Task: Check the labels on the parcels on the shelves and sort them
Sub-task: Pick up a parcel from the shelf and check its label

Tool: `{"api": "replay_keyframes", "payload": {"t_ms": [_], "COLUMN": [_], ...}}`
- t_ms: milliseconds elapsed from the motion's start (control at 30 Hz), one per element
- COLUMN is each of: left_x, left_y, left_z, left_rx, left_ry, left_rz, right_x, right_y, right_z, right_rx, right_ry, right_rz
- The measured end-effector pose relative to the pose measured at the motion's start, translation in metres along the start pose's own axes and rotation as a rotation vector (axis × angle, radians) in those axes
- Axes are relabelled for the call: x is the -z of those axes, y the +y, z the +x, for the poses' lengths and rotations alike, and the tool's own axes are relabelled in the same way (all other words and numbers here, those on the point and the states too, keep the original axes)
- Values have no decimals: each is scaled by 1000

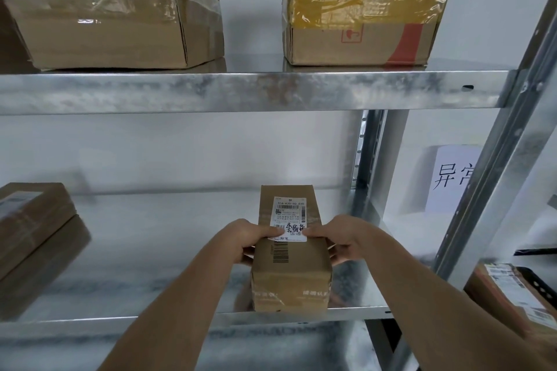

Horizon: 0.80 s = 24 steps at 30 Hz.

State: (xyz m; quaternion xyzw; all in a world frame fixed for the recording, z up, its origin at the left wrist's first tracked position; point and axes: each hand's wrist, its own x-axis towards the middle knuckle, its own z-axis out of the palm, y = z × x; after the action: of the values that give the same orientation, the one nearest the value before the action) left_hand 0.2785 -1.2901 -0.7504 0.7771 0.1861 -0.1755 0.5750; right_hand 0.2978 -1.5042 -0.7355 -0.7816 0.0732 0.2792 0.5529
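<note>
A small brown cardboard parcel [291,268] stands at the front edge of the lower metal shelf [150,250]. A white shipping label [290,218] with handwriting is stuck on its top. My left hand [251,239] grips the parcel's left side, thumb on the label's lower edge. My right hand [340,238] grips the right side, thumb also on the label.
Two stacked flat parcels [33,229] lie at the shelf's left. The upper shelf [241,90] carries a large taped box [105,6] and a box labelled 5917 [361,6]. A steel upright [497,175] stands on the right, a paper sign [449,181] behind it. Another parcel [512,295] sits at lower right.
</note>
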Motion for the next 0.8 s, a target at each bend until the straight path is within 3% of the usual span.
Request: {"api": "replay_keyframes", "payload": {"t_ms": [533, 667, 800], "left_x": [-3, -6, -12], "left_y": [-12, -12, -7], "left_z": [-16, -23, -31], "left_rx": [-87, -101, -141], "left_ry": [36, -2, 1], "left_rz": [-89, -231, -360], "right_x": [-9, -13, -2], "right_y": [32, 33, 26], "right_z": [-3, -18, -31], "right_rx": [-3, 16, 40], "right_ry": [123, 81, 147], "right_rz": [61, 199, 260]}}
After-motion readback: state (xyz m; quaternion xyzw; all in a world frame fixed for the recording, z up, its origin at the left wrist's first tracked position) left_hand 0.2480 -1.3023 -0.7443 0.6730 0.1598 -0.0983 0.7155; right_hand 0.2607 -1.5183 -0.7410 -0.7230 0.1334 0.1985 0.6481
